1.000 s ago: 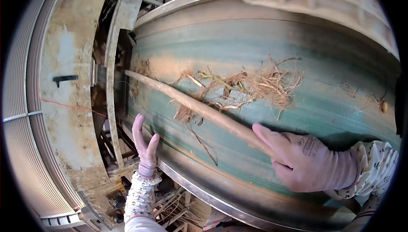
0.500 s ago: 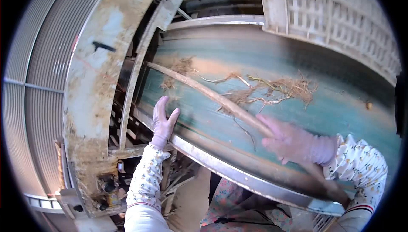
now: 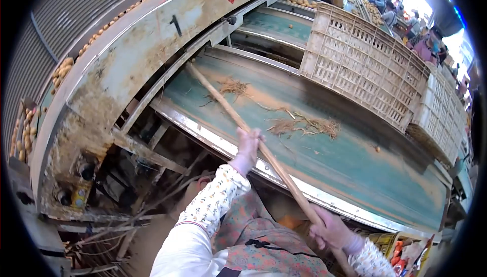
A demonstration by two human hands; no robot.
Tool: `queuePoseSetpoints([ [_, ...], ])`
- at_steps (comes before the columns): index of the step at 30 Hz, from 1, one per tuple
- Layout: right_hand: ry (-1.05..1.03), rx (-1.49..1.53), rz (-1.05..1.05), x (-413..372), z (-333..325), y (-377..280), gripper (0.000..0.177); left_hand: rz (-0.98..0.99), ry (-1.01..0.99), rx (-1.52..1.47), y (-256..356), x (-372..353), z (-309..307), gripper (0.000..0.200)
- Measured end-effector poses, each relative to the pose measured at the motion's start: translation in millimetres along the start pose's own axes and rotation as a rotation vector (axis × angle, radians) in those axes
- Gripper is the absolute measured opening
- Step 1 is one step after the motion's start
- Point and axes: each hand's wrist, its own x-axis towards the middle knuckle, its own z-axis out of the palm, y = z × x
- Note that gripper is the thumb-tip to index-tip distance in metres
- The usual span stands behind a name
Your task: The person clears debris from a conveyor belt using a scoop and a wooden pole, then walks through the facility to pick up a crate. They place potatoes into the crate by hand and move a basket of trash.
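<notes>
A long wooden pole (image 3: 285,177) slants from the upper end of the green belt (image 3: 350,175) down past the belt's near metal rim. My left hand (image 3: 248,145), thinly gloved, is closed around its middle, just above that rim. Lower down, my right hand (image 3: 331,228) grips the same pole, outside the belt and in front of my patterned apron (image 3: 274,254). The pole's far tip rests by the frame at the belt's upper left. On the belt lie a clump of dry roots (image 3: 233,87) and a wider tangle of roots and stems (image 3: 307,125).
White plastic crates (image 3: 365,66) line the belt's far side. A worn machine frame (image 3: 122,64) marked "1" runs along the left, with round brown produce (image 3: 62,69) behind it. One small lump (image 3: 377,149) lies on the belt. Several people (image 3: 426,46) are at the far right.
My left hand has gone from open beside the belt to closed around the pole. My right hand has moved down towards my body, still holding the pole. The view has tilted up.
</notes>
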Motion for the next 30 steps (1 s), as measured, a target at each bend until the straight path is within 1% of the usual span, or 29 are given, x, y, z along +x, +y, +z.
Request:
queuePoseSetpoints([
  [1, 0.024, 0.022, 0.015, -16.2, 4.0, 11.2, 0.068, -0.044, -0.04, -0.021, -3.0, -26.5, 10.9, 0.04],
  [2, 0.063, -0.047, -0.013, -32.0, 8.7, 24.1, 0.066, -0.063, -0.029, 0.014, -10.7, -44.6, 20.4, 0.04],
  [4, 0.083, 0.118, -0.047, -44.1, 14.2, 52.5, 0.082, -0.027, -0.102, 0.036, -21.8, -71.5, 29.2, 0.04],
  [7, 0.061, 0.114, -0.077, -47.5, 13.8, 70.8, 0.078, -0.02, -0.1, 0.054, -25.1, -88.3, 29.8, 0.038],
  [8, 0.039, 0.079, -0.042, -37.5, 12.3, 67.1, 0.065, -0.049, -0.079, 0.168, -20.7, -78.9, 25.0, 0.034],
  [9, 0.009, 0.09, -0.061, -21.0, 11.6, 61.0, 0.065, 0.089, -0.015, 0.189, -31.7, -56.1, 14.8, 0.032],
  [10, -0.017, 0.149, -0.093, -2.4, 14.8, 48.4, 0.065, -0.006, -0.035, 0.322, -19.5, -31.4, -0.3, 0.027],
  [11, -0.074, 0.182, -0.132, 23.2, 13.1, 28.5, 0.064, -0.114, 0.059, 0.439, 7.3, -7.5, -2.4, 0.022],
  [12, -0.061, 0.172, -0.141, 42.6, 14.7, 28.8, 0.065, -0.032, 0.144, 0.441, 29.8, -3.2, 6.4, 0.024],
  [13, -0.144, 0.337, -0.189, 59.0, 15.5, 31.0, 0.068, 0.016, 0.203, 0.352, 33.7, 16.2, -0.3, 0.03],
  [14, -0.132, 0.395, -0.129, 64.6, 16.8, 30.6, 0.077, 0.002, 0.226, 0.208, 29.5, 49.9, -15.6, 0.035],
  [16, -0.126, 0.154, -0.207, 43.2, 9.0, 44.2, 0.076, -0.009, 0.192, 0.207, 29.6, 61.0, -17.3, 0.034],
  [17, -0.032, -0.151, -0.299, 23.1, 3.7, 50.8, 0.074, 0.038, 0.2, 0.281, 24.2, 62.7, -17.7, 0.028],
  [18, 0.061, -0.251, -0.131, -7.5, 0.8, 58.1, 0.071, 0.087, 0.21, 0.344, 21.5, 65.9, -17.1, 0.023],
  [19, 0.171, -0.295, -0.07, -28.8, 4.9, 84.8, 0.061, 0.132, 0.212, 0.409, 15.8, 63.3, -15.7, 0.019],
  [20, 0.277, -0.331, -0.005, -50.0, 9.1, 111.6, 0.052, 0.131, 0.231, 0.454, 15.6, 58.8, -13.7, 0.02],
  [22, 0.383, -0.362, -0.005, -60.2, 18.0, 128.1, 0.037, 0.127, 0.258, 0.553, 22.4, 48.0, -6.9, 0.022],
  [23, 0.338, -0.351, 0.052, -58.3, 19.0, 131.5, 0.036, 0.129, 0.257, 0.488, 25.1, 46.0, -4.7, 0.018],
  [24, 0.293, -0.35, 0.102, -54.2, 17.6, 131.0, 0.036, 0.116, 0.202, 0.484, 28.3, 50.5, -7.4, 0.016],
  [25, 0.289, -0.355, 0.015, -47.1, 14.3, 132.3, 0.036, 0.107, 0.154, 0.473, 34.2, 56.2, -12.4, 0.014],
  [26, 0.174, -0.155, 0.086, -41.2, 10.3, 124.5, 0.035, 0.089, 0.105, 0.466, 39.1, 58.4, -16.1, 0.012],
  [27, 0.07, 0.049, 0.156, -31.1, 3.8, 109.5, 0.034, 0.087, 0.178, 0.437, 44.2, 64.2, -14.5, 0.004],
  [28, -0.028, 0.25, 0.216, -17.1, -5.2, 91.9, 0.033, 0.123, 0.255, 0.465, 48.0, 83.6, -20.8, 0.002],
  [29, -0.102, 0.263, 0.257, -0.8, -2.2, 62.5, 0.033, 0.152, 0.285, 0.407, 54.7, 109.0, -38.2, 0.005],
  [30, -0.178, 0.28, 0.296, 16.5, 5.8, 32.2, 0.034, 0.217, 0.352, 0.396, 66.2, 118.9, -44.4, 0.006],
])
